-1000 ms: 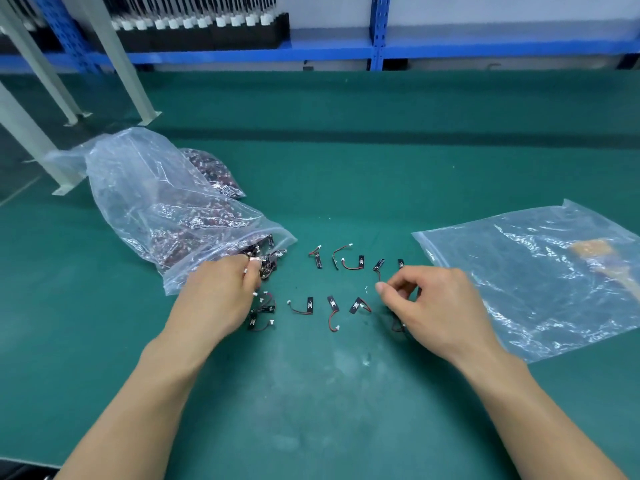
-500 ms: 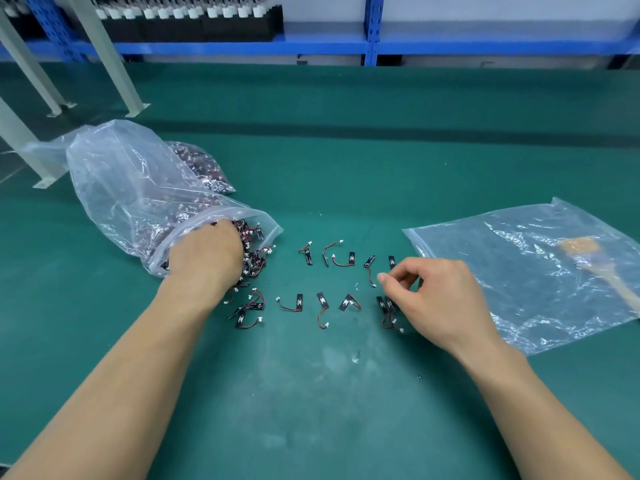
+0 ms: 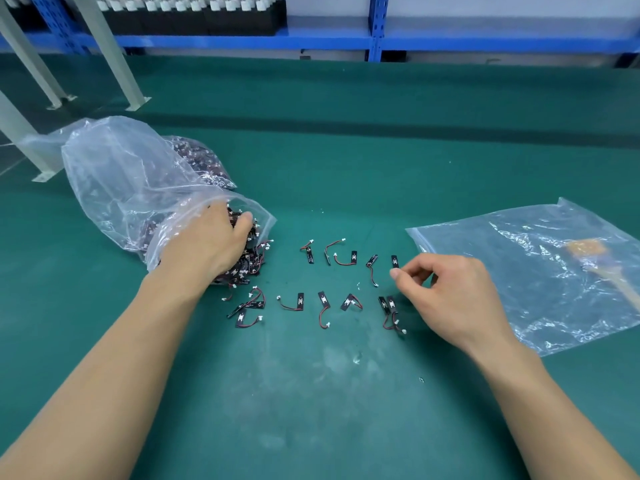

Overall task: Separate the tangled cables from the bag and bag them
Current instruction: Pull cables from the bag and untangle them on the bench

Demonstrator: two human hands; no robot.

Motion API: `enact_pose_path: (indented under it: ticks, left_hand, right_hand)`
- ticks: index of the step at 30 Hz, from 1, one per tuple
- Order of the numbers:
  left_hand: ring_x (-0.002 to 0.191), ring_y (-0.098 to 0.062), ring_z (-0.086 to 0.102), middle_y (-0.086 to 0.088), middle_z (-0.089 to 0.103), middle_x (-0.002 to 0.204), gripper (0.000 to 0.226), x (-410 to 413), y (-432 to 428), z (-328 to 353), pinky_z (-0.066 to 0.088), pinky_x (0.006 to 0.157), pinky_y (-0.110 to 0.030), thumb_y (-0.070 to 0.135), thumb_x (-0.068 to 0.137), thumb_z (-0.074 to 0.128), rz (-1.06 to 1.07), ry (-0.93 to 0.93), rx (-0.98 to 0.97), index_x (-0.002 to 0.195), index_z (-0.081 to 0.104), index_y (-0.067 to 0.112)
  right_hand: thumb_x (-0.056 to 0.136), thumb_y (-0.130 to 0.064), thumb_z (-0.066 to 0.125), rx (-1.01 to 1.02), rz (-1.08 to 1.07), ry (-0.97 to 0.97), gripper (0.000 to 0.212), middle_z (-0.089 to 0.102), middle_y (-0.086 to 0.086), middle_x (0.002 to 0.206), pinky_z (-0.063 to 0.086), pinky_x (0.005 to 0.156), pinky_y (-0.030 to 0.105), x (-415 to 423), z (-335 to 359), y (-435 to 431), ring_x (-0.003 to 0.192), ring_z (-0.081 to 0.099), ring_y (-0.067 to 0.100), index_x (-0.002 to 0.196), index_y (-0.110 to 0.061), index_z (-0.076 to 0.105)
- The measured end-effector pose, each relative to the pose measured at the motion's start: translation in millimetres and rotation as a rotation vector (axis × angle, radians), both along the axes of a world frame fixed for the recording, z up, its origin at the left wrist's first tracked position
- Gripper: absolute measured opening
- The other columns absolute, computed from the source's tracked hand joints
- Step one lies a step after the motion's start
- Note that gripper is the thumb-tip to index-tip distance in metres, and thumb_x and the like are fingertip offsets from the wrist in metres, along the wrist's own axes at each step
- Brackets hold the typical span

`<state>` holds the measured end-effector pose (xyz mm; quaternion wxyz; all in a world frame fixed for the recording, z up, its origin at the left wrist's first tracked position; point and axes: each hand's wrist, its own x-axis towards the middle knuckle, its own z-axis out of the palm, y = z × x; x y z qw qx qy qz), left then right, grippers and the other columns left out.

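Note:
A crumpled clear bag (image 3: 114, 174) lies at the left, full of tangled black-and-red cables (image 3: 249, 265) that spill out of its mouth. My left hand (image 3: 207, 244) reaches into that mouth, and its fingers curl down into the clump and grip it. Several separated cables lie in two rows on the mat, an upper row (image 3: 343, 259) and a lower row (image 3: 323, 306). My right hand (image 3: 446, 292) hovers at the right end of the rows. Its thumb and forefinger pinch the wire of the last cable (image 3: 394, 260), just below its black tab.
A flat clear bag (image 3: 485, 265) lies to the right, with a wooden-handled brush (image 3: 588, 251) showing through it. The green mat (image 3: 346, 150) covers the table. Grey metal legs (image 3: 104, 46) stand at the far left. Blue shelving (image 3: 374, 29) runs along the back.
My left hand moved up from the loose cables into the bag's mouth and closed over the clump. My right fingertips shifted toward the last cable's tab.

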<state>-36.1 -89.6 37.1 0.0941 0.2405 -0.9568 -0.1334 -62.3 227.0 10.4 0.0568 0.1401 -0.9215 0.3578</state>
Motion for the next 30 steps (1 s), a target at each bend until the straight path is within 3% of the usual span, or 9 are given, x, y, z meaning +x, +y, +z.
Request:
enact_pose_path:
  ticks: [3, 6, 9, 12, 17, 21, 26, 30]
  left_hand:
    - [0.106, -0.032, 0.053, -0.010, 0.057, 0.129, 0.035, 12.0, 3.9, 3.8, 0.042, 0.089, -0.041, 0.042, 0.102, 0.040, -0.072, 0.029, -0.104, 0.126, 0.060, 0.026]
    - [0.102, -0.034, 0.056, -0.015, 0.064, 0.120, 0.036, 21.9, 7.6, 2.6, 0.040, 0.080, -0.040, 0.037, 0.103, 0.039, -0.103, -0.026, -0.087, 0.123, 0.060, 0.015]
    - [0.121, -0.035, 0.054, -0.012, 0.057, 0.137, 0.041, 35.8, 14.2, -3.1, 0.045, 0.098, -0.046, 0.034, 0.103, 0.042, -0.220, -0.016, -0.039, 0.134, 0.055, 0.009]
    - [0.134, -0.028, 0.046, -0.004, 0.052, 0.144, 0.037, 55.8, 22.2, -4.8, 0.036, 0.113, -0.045, 0.026, 0.101, 0.048, -0.437, 0.074, -0.050, 0.132, 0.060, 0.010]
    - [0.097, -0.019, 0.049, 0.010, 0.056, 0.106, 0.030, 81.2, 23.7, -12.4, 0.042, 0.082, -0.039, 0.038, 0.081, 0.043, -0.574, 0.022, -0.066, 0.097, 0.066, 0.026]
    - [0.085, -0.020, 0.049, 0.009, 0.055, 0.095, 0.030, 83.5, 17.3, -19.3, 0.043, 0.075, -0.040, 0.038, 0.080, 0.041, -0.588, -0.006, -0.090, 0.089, 0.067, 0.026]
    - [0.080, -0.027, 0.055, 0.002, 0.059, 0.088, 0.014, 81.5, 4.3, -20.5, 0.050, 0.072, -0.043, 0.008, 0.084, 0.063, -0.539, 0.058, -0.150, 0.089, 0.071, 0.018]
    - [0.079, -0.030, 0.057, 0.000, 0.062, 0.085, 0.023, 80.8, -1.2, -21.6, 0.046, 0.070, -0.038, -0.005, 0.075, 0.077, -0.451, 0.061, -0.150, 0.085, 0.072, 0.015]
  right_hand:
    - [0.086, -0.040, 0.072, 0.001, 0.005, 0.002, 0.028, 0.063, -0.027, 0.071, 0.036, 0.052, 0.025, 0.5, -0.7, 0.2, 0.060, 0.054, 0.006, 0.061, -0.033, 0.063]
    - [0.086, -0.041, 0.072, -0.003, 0.012, -0.004, 0.027, 0.063, -0.027, 0.070, 0.038, 0.053, 0.026, -0.4, -2.0, 0.3, 0.060, 0.054, 0.007, 0.061, -0.033, 0.064]
    - [0.086, -0.041, 0.071, 0.002, 0.024, -0.004, 0.027, 0.064, -0.027, 0.070, 0.037, 0.054, 0.026, 0.6, -4.0, -0.6, 0.063, 0.055, 0.006, 0.061, -0.033, 0.064]
    - [0.085, -0.041, 0.071, 0.001, 0.026, 0.004, 0.026, 0.064, -0.028, 0.070, 0.038, 0.054, 0.026, 1.3, -5.1, -0.8, 0.065, 0.056, 0.005, 0.061, -0.033, 0.064]
    - [0.085, -0.041, 0.072, -0.021, 0.024, 0.018, 0.025, 0.064, -0.025, 0.070, 0.041, 0.052, 0.026, -0.3, -7.2, 0.4, 0.060, 0.054, 0.008, 0.064, -0.030, 0.066]
    - [0.085, -0.040, 0.072, -0.041, 0.001, 0.023, 0.025, 0.063, -0.027, 0.071, 0.039, 0.052, 0.026, -1.9, -5.4, 3.4, 0.058, 0.053, 0.007, 0.062, -0.032, 0.065]
    - [0.085, -0.043, 0.072, -0.027, -0.029, -0.001, 0.024, 0.064, -0.028, 0.072, 0.039, 0.052, 0.028, -7.3, -1.6, 9.9, 0.059, 0.052, 0.006, 0.064, -0.032, 0.068]
    - [0.084, -0.044, 0.070, 0.014, -0.056, -0.032, 0.023, 0.064, -0.028, 0.071, 0.036, 0.054, 0.027, -15.0, 3.2, 21.5, 0.060, 0.053, 0.000, 0.063, -0.035, 0.066]
